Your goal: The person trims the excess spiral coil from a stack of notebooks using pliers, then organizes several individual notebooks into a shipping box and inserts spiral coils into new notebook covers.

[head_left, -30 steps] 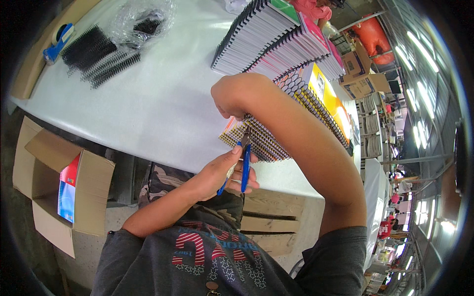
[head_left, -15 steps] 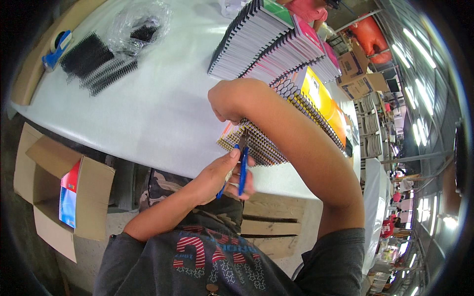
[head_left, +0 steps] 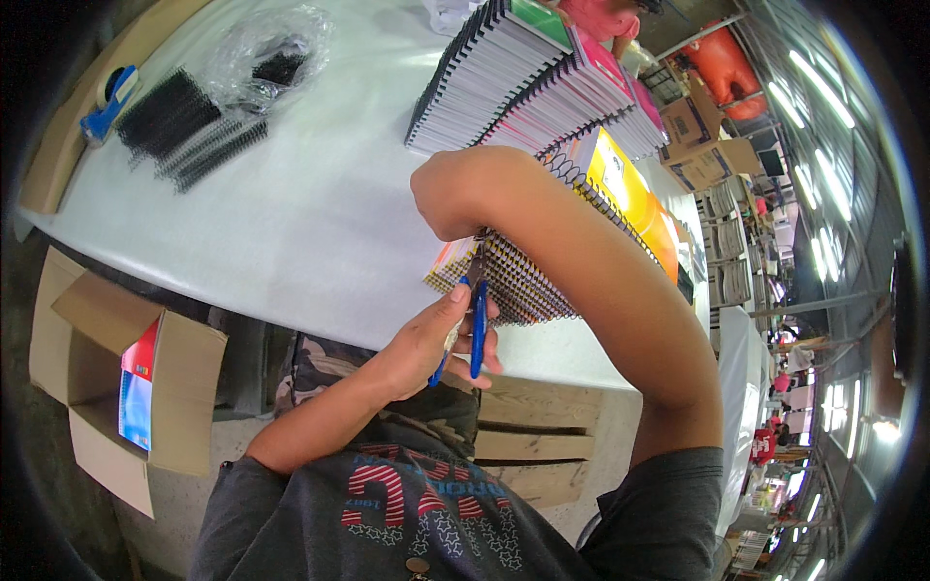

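Observation:
My left hand [head_left: 436, 334] holds pliers with blue handles [head_left: 479, 334]. Its thumb lies along one handle and its fingers show behind the other. The dark jaws reach the edge of a stack of spiral-bound notebooks [head_left: 523, 286], close under my right hand [head_left: 450, 194]. That hand is bent down at the wrist over the stack, and its fingers are hidden from view. My right forearm crosses above the notebooks and covers part of them. More spiral-bound books with yellow-orange covers [head_left: 635, 189] stand beyond the forearm.
Tall stacks of black-bound books [head_left: 494, 82] stand at the table's far side. Black binding coils [head_left: 170, 116], clear plastic wrap [head_left: 262, 58] and a blue tape dispenser [head_left: 108, 107] lie at far left. An open carton [head_left: 184, 397] holding colourful books sits below the table's left edge.
My right hand has turned slightly further down, so its curled fingers no longer show. The pliers and my left hand stay almost in place.

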Tool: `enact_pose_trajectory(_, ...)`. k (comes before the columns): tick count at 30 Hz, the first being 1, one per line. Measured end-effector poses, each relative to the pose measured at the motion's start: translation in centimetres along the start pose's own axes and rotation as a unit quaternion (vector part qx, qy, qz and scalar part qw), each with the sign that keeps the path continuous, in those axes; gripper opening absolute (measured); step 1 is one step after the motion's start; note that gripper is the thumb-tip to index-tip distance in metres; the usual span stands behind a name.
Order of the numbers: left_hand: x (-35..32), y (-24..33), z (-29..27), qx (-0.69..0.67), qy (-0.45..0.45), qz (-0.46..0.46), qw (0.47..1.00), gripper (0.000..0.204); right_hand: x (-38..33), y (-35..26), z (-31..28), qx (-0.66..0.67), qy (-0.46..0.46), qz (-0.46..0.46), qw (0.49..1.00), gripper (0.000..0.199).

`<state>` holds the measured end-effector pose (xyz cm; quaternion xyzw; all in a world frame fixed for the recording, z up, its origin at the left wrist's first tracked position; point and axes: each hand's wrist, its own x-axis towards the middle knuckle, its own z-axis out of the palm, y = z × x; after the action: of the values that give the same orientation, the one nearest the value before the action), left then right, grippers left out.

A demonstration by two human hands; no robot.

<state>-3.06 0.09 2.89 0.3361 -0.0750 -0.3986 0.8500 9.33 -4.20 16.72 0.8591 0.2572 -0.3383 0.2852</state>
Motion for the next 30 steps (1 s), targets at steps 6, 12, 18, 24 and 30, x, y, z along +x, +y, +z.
enact_pose_trajectory(6, 0.3, 0.5, 0.5, -0.030, -0.038, 0.002, 0.999, 0.066, -1.9, -0.4, -1.0, 0.055, -0.020, 0.028, 0.998, 0.024)
enact_pose_trajectory(12, 0.5, 1.1, 1.0, -0.058, 0.013, -0.006, 0.998, 0.064, -0.5, 0.5, 0.2, 0.031, 0.007, 0.013, 0.999, 0.027)
enact_pose_trajectory(18, 1.2, 0.1, 0.2, 0.023, 0.035, 0.034, 0.999, 0.057, 0.2, 1.6, 0.5, 0.060, -0.005, -0.062, 0.996, 0.033)
enact_pose_trajectory(24, 0.7, 0.2, -0.4, -0.018, -0.026, 0.047, 0.998, 0.054, -0.5, 1.3, 0.2, 0.058, 0.001, -0.041, 0.997, 0.033)
enact_pose_trajectory(30, 0.6, 0.2, 1.2, -0.019, -0.022, 0.036, 0.999, 0.061, -0.4, 1.3, 0.2, 0.067, -0.004, -0.038, 0.997, 0.028)
